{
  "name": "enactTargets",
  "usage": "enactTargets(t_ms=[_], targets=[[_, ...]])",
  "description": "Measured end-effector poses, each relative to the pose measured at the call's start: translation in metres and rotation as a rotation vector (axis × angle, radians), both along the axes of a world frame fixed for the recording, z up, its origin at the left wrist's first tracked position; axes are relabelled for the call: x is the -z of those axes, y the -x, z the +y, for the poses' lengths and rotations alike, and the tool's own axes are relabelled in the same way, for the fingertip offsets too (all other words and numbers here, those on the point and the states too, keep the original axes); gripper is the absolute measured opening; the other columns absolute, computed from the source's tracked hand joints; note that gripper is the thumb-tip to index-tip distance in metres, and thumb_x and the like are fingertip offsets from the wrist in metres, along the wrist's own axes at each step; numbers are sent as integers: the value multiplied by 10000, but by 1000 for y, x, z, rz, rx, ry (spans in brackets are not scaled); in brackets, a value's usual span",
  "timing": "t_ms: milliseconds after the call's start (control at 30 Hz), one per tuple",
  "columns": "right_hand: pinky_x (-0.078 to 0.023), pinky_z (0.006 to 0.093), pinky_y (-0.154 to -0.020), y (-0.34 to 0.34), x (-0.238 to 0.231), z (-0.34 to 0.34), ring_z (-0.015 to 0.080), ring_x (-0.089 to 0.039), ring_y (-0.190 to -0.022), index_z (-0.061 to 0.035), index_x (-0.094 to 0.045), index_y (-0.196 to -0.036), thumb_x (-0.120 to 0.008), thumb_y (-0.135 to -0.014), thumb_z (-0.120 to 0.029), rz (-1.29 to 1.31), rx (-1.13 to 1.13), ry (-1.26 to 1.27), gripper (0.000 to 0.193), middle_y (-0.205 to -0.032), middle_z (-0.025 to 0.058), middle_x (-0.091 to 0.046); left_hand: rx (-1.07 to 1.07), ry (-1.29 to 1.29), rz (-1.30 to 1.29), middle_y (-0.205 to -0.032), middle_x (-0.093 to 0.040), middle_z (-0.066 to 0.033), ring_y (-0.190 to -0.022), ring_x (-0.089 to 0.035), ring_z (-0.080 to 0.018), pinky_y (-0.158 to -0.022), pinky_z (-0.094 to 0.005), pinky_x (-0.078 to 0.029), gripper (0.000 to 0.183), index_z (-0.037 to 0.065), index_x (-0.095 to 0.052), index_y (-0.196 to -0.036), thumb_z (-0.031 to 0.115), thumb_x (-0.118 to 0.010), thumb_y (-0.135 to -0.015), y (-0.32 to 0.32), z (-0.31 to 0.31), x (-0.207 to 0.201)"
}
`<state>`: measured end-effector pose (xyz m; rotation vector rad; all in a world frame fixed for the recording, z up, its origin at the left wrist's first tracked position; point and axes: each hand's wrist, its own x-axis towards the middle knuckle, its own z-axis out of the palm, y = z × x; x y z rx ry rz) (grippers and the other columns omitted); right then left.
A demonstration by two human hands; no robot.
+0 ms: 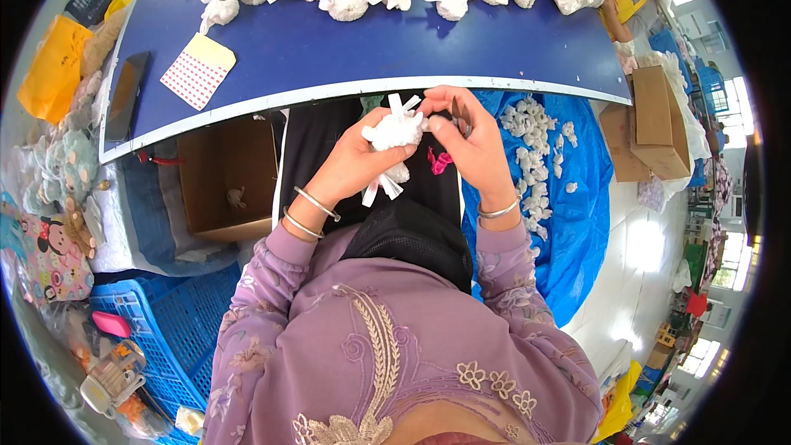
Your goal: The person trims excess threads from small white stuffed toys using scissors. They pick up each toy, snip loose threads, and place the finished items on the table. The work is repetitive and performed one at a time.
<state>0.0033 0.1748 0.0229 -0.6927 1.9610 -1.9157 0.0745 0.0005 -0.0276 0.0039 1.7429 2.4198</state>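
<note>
Above my lap, my left hand [362, 152] is closed round a small white plush piece [397, 130] with white ribbon tabs sticking out at its top and bottom. My right hand [468, 144] is at the plush's right side, thumb and index finger pinching close to its edge. Tucked in the fingers of that hand is a small dark metal tool, apparently thread snips [464, 118], partly hidden. A bright pink scrap [439, 161] lies on my dark trousers below the right hand. Many similar white plush pieces [344, 2] are heaped at the table's far side.
The blue table [346, 49] has its pale front edge just beyond my hands. On it lies a sticker sheet [198, 70]. A cardboard box [227, 177] is under it at left; a blue sheet [577, 222] with plush pieces spreads at right. Blue crates [169, 334] stand left. Another person sits far right.
</note>
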Motion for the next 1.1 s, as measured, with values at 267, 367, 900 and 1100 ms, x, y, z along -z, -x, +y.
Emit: enactTargets(t_ms=[267, 367, 900, 1100], targets=[[-404, 237, -592, 2, -10, -6, 84, -487, -675, 11, -610, -870, -672, -868, -117, 248, -90, -339, 142, -826, 17, -577, 59, 137, -50, -956, -648, -3, -842, -606, -74, -735, -251, -500, 292, 41, -590, -1142, 124, -686, -878, -2, 6, -5], [-394, 233, -575, 1, -1, -7, 54, -463, -666, 16, -601, -852, -676, -874, -127, -7, -32, -201, 162, -756, -5, -564, 171, 72, -107, -987, -662, -18, -872, -613, -85, -762, -257, -502, 313, 24, -589, -1174, 156, -663, -900, -4, 2, -4], [-425, 213, -599, 14, 3, 6, 38, -512, -660, 9, -643, -857, -695, -880, -213, -71, 162, -248, 229, -701, -21, -590, 271, -185, -146, -1110, -626, -105, -933, -643, -173, -794, -304, -539, 475, 6, -475, -1314, 379, -372, -1038, -3, 8, 8], [-463, 220, -641, 42, -30, 91, 74, -583, -704, 27, -668, -934, -699, -864, -185, 72, 400, -496, 225, -805, 33, -673, 249, -337, -93, -1045, -622, -136, -800, -671, -204, -673, -294, -550, 335, 50, -478, -1267, 262, -480, -1008, -9, 1, 11]])
